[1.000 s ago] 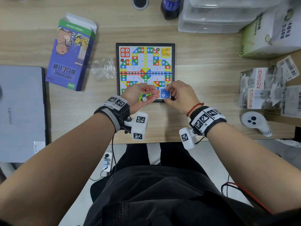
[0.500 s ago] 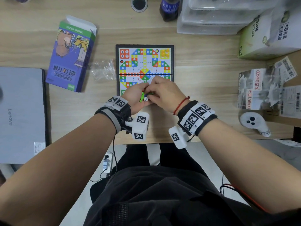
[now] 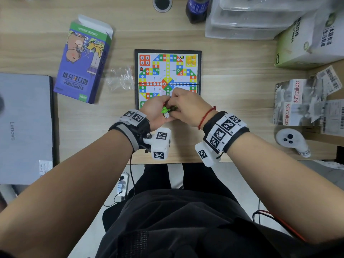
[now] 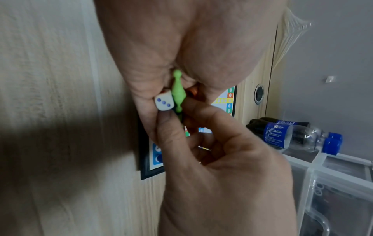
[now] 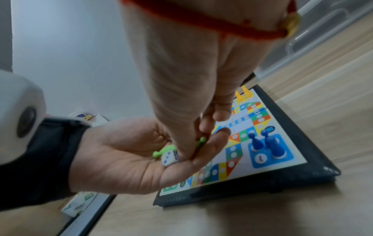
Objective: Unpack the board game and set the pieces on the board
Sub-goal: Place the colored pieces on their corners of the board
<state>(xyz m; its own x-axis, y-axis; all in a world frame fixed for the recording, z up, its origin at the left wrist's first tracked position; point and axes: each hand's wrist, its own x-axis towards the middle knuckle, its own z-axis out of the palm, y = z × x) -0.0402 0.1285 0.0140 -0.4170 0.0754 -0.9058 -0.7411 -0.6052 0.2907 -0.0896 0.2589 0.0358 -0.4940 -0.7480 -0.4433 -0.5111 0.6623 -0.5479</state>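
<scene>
The colourful game board [image 3: 160, 75] lies open on the desk. Yellow pawns [image 3: 190, 59] stand in its far right corner. Blue pawns [image 5: 270, 143] stand in the near right corner, hidden by my right hand in the head view. My left hand [image 3: 156, 108] is cupped palm up over the board's near edge. It holds green pawns [image 4: 178, 91], a white die [image 4: 163, 102] and a reddish piece. My right hand [image 3: 172, 108] reaches into that palm, its thumb and fingers pinching at a green pawn [image 5: 199, 142] beside the die [image 5: 169, 158].
The opened purple game box [image 3: 83, 60] and a clear plastic bag [image 3: 120, 79] lie left of the board. A grey laptop [image 3: 24, 127] sits at far left. A bottle [image 3: 197, 8], clear drawers [image 3: 251, 15], cartons [image 3: 312, 34] and a white controller [image 3: 290, 140] are behind and to the right.
My right hand left the blue corner of the board and moved left into my left palm, where its fingers now dig among the pieces. The left hand stayed in place.
</scene>
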